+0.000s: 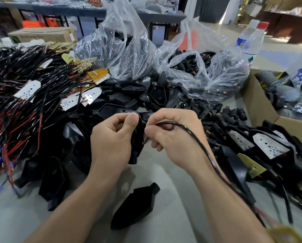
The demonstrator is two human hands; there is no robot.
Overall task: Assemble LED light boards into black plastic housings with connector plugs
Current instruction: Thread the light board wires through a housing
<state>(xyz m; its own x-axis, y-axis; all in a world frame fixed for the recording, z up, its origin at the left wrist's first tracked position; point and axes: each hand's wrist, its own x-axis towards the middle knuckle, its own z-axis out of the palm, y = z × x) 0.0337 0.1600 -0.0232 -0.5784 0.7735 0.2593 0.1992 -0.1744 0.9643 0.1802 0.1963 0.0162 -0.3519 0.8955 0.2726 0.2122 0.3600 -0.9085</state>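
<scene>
Fingers (151, 131) on the right hand (176, 139) are pinched tight on a black cable (195, 138), right up against the side of the black housing (137, 137). The left hand (111, 139) has that clamped upright, thumb on top. Looks like the threading step to me, with a bit of red wire (146, 140) showing at the gap. Next move probably wants a slow, steady feed with the housing held firm. The cable loops over the right hand and trails down the forearm. A spare housing (136, 206) lies on the table below, and plugs (234, 114) are heaped beyond.
</scene>
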